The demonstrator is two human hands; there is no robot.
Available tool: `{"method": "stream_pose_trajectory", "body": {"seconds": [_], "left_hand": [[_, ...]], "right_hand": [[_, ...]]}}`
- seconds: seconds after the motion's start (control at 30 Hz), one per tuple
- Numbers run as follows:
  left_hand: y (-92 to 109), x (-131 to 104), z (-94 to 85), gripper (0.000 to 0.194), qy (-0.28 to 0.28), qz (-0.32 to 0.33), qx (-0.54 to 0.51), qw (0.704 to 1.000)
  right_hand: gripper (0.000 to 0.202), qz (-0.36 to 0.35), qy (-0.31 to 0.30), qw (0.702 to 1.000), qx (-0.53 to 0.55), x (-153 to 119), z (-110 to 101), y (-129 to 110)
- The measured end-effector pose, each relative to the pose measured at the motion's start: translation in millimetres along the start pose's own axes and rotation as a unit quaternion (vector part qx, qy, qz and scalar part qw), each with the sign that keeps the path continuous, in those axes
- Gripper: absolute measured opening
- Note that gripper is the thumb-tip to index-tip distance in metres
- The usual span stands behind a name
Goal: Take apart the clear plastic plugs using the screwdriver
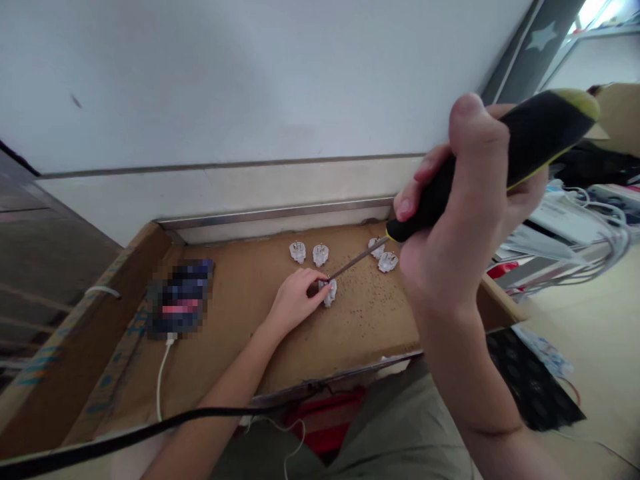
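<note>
Cardboard surface (240, 293) has 4 white plug-like pieces (297, 252) lying apart, can't tell if any are finished tbh, while the left hand (294, 301) pinches the 5th piece (329, 296) near the middle and the right hand (477, 200) grips a screwdriver (543, 130), its tip right at that piece.

The screwdriver handle (530, 137) is black — with yellow at its end and edging. The small plugs (321, 254) are white (perhaps faintly translucent), the cardboard (240, 293) brown — dark-speckled — and the pixelated phone (183, 297) seems dark blue with a pinkish-red band.
</note>
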State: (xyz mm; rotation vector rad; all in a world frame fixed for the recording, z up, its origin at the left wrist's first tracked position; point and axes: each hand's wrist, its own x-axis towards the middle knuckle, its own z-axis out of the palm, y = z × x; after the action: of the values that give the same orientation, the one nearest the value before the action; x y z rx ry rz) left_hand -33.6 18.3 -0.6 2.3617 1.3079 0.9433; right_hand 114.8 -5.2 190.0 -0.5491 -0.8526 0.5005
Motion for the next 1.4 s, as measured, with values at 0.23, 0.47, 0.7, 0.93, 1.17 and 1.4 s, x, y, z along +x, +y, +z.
{"method": "stream_pose_trajectory", "body": {"seconds": [0.23,0.47,0.7,0.93,1.17,1.4], "left_hand": [[2,0,-1.1,0.015,0.003,-0.01,0.011,1.0],[0,-1,-0.9,0.014,-0.006,-0.015,0.008,1.0],[-2,0,0.8,0.013,-0.007,-0.015,0.017,1.0],[4,-1,4.3,0.009,0.008,-0.027,0.047,0.998],[9,0,8.4,0.007,0.031,-0.036,0.072,0.996],[11,0,8.3,0.008,0.037,-0.039,0.086,0.995]], "right_hand": [[0.02,-0.021,-0.007,1.0,0.007,2,-3,3],[0.019,-0.028,-0.013,0.999,-0.006,-1,-5,7],[0.02,-0.023,-0.015,1.0,0.002,-3,-4,7],[0.017,0.004,-0.013,1.0,-0.003,-6,-1,6],[0.015,0.0,-0.003,1.0,0.001,-8,3,4],[0.017,-0.047,-0.043,0.997,-0.033,-1,-9,14]]}}
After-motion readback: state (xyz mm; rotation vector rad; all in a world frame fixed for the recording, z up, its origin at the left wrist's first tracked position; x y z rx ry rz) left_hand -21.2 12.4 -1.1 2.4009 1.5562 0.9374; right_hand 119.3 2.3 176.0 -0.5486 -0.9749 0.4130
